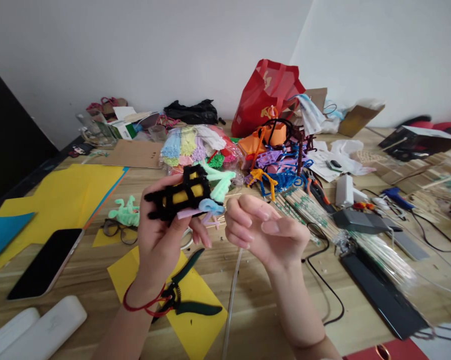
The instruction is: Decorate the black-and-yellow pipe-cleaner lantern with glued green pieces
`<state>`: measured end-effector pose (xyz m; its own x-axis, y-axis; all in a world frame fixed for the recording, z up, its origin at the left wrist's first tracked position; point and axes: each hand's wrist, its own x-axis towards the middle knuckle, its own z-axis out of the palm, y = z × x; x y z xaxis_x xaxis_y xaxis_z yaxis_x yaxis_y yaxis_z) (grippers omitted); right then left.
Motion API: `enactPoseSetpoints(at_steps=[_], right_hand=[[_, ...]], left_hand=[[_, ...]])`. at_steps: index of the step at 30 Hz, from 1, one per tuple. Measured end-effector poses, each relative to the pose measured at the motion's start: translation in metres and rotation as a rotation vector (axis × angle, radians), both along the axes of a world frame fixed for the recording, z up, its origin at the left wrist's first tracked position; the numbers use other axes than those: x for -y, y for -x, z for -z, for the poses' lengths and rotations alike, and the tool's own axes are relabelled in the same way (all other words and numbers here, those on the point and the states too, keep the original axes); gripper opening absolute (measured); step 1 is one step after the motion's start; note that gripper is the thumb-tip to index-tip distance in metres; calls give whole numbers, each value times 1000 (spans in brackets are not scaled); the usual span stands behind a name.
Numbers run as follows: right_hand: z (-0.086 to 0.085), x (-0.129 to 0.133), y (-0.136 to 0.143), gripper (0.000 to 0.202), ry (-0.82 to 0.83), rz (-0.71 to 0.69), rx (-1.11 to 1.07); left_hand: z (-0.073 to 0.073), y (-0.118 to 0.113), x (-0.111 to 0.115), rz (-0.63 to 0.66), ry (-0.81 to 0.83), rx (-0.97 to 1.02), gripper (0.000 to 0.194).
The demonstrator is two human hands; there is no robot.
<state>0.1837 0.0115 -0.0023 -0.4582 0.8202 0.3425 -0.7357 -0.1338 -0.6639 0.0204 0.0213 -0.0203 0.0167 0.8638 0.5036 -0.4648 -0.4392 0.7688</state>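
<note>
Clearly, my left hand [155, 240] grasps the model [178, 197], thumb pressed against its near side. I'd say I grip it by the black frame because that spares the softer bits: the green strips [221, 184] and blue loop [210, 206] stick out clear of my palm, toward my right hand [266, 230]. That hand is half curled, and I see nothing in it; its fingertips sit just beside the loop, apparently close so both hands can share the model. I hold it raised above the table [259, 320], likely to see it better.

Below my left wrist the pruners [198, 308] lie with handles spread on a yellow sheet [200, 337], presumably within easy reach. The phone [45, 265] lies flat to the left of that hand, out of its way. Beyond both hands sits a bag of stems [195, 142]; right of my right hand, sticks [308, 212] lie bundled, perhaps to stop them rolling.
</note>
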Motion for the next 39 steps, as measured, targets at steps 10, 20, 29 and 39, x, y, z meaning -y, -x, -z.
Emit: enactPoseSetpoints(at_steps=[10, 20, 29, 39], right_hand=[[4, -1, 4, 37, -27, 38, -2], [2, 1, 4, 35, -44, 24, 8], [12, 0, 5, 11, -65, -72, -111], [9, 3, 7, 17, -28, -58, -70]], left_hand=[[-1, 2, 1, 12, 7, 23, 27], [2, 5, 0, 20, -6, 16, 28], [9, 7, -3, -8, -60, -32, 32], [8, 8, -4, -21, -65, -44, 31]])
